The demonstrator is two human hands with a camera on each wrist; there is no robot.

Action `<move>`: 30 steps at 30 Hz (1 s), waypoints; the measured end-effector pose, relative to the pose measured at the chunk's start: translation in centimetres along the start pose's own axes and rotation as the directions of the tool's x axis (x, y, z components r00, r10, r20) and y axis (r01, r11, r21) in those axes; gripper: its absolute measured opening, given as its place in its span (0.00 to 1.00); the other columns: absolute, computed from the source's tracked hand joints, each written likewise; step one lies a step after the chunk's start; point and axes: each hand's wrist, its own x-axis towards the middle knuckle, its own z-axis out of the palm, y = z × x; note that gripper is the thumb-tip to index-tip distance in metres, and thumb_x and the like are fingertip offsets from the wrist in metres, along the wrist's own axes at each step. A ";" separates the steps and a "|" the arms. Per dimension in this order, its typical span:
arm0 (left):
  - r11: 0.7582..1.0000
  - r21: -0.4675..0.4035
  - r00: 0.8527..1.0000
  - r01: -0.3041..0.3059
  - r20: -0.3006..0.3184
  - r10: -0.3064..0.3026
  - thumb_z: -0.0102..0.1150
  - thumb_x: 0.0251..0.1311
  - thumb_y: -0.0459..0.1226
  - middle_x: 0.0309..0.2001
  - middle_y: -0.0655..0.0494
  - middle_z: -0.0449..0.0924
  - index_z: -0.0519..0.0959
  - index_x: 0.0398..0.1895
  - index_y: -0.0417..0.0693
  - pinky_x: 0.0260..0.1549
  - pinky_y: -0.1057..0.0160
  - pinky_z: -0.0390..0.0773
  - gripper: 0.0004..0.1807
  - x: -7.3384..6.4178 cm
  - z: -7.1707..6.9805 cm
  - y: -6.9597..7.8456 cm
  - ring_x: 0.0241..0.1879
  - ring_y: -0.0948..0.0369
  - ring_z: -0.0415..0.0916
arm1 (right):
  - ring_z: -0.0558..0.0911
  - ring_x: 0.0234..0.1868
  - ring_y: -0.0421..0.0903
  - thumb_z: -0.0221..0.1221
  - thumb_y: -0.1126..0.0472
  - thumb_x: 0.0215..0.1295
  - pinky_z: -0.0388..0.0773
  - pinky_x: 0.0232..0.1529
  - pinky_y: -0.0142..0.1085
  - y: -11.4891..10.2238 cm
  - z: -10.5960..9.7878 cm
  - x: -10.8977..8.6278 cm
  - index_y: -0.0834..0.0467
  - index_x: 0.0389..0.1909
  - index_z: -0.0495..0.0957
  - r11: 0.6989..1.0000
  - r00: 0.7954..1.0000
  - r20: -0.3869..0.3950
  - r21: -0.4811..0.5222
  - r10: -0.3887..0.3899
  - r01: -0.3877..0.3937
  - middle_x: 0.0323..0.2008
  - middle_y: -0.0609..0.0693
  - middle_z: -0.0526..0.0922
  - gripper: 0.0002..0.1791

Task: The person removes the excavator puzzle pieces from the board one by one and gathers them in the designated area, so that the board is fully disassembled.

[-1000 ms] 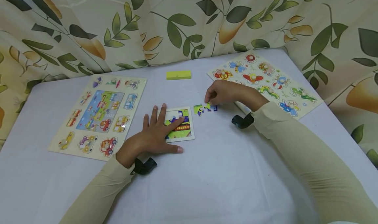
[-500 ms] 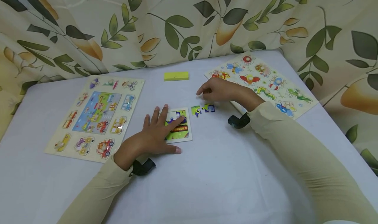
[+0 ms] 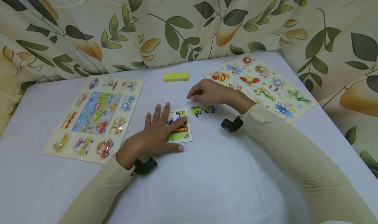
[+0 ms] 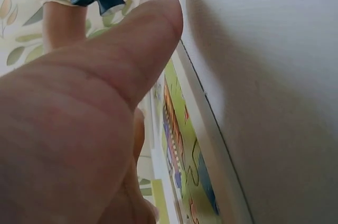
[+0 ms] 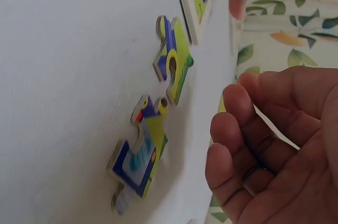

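Note:
My left hand [image 3: 155,135] lies with spread fingers over the small framed puzzle [image 3: 190,130], its index finger reaching across the colourful picture. A white gap shows in the picture near the fingers. In the left wrist view the thumb [image 4: 153,23] extends by the frame's near edge. My right hand [image 3: 209,92] hovers behind the frame's right corner, its fingers loosely curled. In the right wrist view nothing shows in its grasp, and thumb and index tips come together. Two loose jigsaw pieces, one green and purple [image 5: 177,57] and one with a blue-edged corner [image 5: 142,158], lie below it.
A vehicle peg board [image 3: 62,119] lies at the left, and an insect peg board [image 3: 267,81] at the right under the right forearm. A yellow block [image 3: 176,77] stands towards the back. Leaf-patterned cloth [image 3: 183,20] hangs behind the white table.
My right hand has lifted off the loose pieces and moved left, towards the framed puzzle. The two pieces stay on the table. The left hand stays over the frame.

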 end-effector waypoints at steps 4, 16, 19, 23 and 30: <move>1.000 0.015 1.000 0.017 0.024 -0.017 0.63 0.49 0.66 0.75 0.45 0.15 0.49 0.76 0.78 0.62 0.33 0.25 0.51 0.1 -0.1 0.1 0.70 0.42 0.10 | 0.77 0.41 0.46 0.53 0.66 0.70 0.73 0.49 0.39 -0.5 0.5 0.5 0.60 0.48 0.83 0.999 0.999 0.025 -0.001 -0.042 0.042 0.43 0.50 0.85 0.13; 1.000 0.000 0.997 0.006 0.079 -0.006 0.59 0.46 0.72 0.74 0.47 0.11 0.44 0.75 0.81 0.62 0.34 0.23 0.54 0.6 0.2 0.0 0.70 0.44 0.08 | 0.80 0.43 0.46 0.55 0.68 0.68 0.75 0.50 0.41 -1.2 1.7 1.5 0.62 0.44 0.85 0.987 0.982 0.096 0.029 -0.162 0.159 0.40 0.51 0.86 0.11; 1.000 -0.007 0.996 0.004 0.086 -0.004 0.59 0.46 0.72 0.74 0.47 0.11 0.43 0.75 0.81 0.62 0.35 0.21 0.54 0.6 0.2 -0.1 0.69 0.44 0.07 | 0.80 0.44 0.45 0.56 0.68 0.68 0.74 0.51 0.41 -1.3 1.9 1.7 0.62 0.44 0.85 0.984 0.977 0.121 0.038 -0.176 0.172 0.41 0.50 0.86 0.11; 1.000 0.016 0.996 0.005 0.093 -0.007 0.59 0.46 0.72 0.73 0.47 0.10 0.42 0.75 0.80 0.61 0.34 0.20 0.55 0.7 0.4 0.0 0.68 0.44 0.05 | 0.80 0.45 0.45 0.56 0.68 0.67 0.73 0.54 0.41 -1.4 2.2 2.0 0.63 0.45 0.85 0.982 0.972 0.142 0.045 -0.190 0.185 0.41 0.50 0.86 0.11; 0.999 0.036 0.996 0.005 0.088 -0.008 0.59 0.45 0.72 0.73 0.47 0.10 0.43 0.76 0.78 0.60 0.33 0.19 0.56 0.7 0.7 0.1 0.68 0.44 0.05 | 0.79 0.47 0.45 0.56 0.68 0.67 0.72 0.56 0.41 -1.5 2.6 2.4 0.62 0.45 0.85 0.987 0.968 0.191 0.034 -0.160 0.157 0.42 0.49 0.86 0.11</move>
